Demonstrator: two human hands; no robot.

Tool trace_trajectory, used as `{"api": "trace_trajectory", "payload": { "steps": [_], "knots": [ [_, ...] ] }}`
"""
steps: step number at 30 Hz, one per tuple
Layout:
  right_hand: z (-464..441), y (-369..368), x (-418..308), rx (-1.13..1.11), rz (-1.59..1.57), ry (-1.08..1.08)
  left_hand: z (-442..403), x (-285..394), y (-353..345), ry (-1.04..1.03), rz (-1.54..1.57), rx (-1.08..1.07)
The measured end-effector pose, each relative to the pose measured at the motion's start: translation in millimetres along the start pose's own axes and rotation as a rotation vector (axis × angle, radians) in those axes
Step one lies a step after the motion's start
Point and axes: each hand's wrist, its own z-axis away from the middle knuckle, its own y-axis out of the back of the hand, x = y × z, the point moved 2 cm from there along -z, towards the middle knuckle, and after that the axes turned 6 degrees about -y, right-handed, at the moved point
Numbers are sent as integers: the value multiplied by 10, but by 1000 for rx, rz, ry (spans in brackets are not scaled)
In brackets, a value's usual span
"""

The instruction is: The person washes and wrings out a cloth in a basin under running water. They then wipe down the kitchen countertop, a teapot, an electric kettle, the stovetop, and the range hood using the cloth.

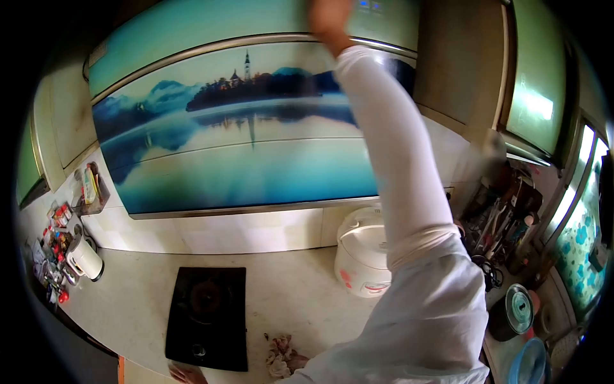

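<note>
My right arm, in a white sleeve, reaches up across the view. My right hand (329,20) is at the top edge, in front of the upper teal panel (224,24) of a wall unit, near small blue lights (369,5). Blur and the frame edge hide its fingers, so I cannot tell whether it touches or holds anything. At the bottom, my left hand (187,373) lies partly in view at the counter's front edge, fingers stretched out. Beside it is a black single-burner cooktop (214,345). A crumpled, pinkish patterned cloth (281,357) lies right of the cooktop.
A lake picture covers the lower panel (256,166). On the counter (134,288) stand a white rice cooker (358,256), partly behind my arm, and a white kettle (84,258). At right are a lidded pot (511,313), a blue bowl (529,363) and cluttered utensils (505,217).
</note>
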Motion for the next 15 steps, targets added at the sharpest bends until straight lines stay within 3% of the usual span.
{"api": "trace_trajectory", "payload": {
  "steps": [1, 2, 4, 7, 8, 9, 11, 12, 13, 14, 15],
  "knots": [
    [133, 205, -385, -63, -237, -37, -10, 6, -45, 45, 70, 14],
    [277, 261, -496, 54, -56, 345, 3, 22, -41, 91, 139, 30],
    [213, 414, -365, -49, -119, 393, 46, 8, -5, -35, 137, 49],
    [18, 477, 516, 66, 118, 186, -236, -149, -471, 19, 171, 144],
    [-51, 668, 713, -75, -192, -197, -382, -207, -647, -69, 81, 181],
    [-28, 693, 635, -76, -197, -198, -422, -221, -669, -157, -10, 217],
    [16, 756, 472, 109, 279, -225, -395, -230, -684, -124, 72, 199],
    [42, 489, 370, 5, 195, -90, -333, -189, -622, -92, 160, 183],
    [120, 229, 232, 71, 82, 179, -369, -212, -673, -93, 159, 186],
    [336, 81, -31, 133, -30, 232, -452, -227, -772, -117, 136, 232],
    [366, 453, -375, -88, 16, 272, -513, -235, -858, -146, 112, 276]
  ]
}}
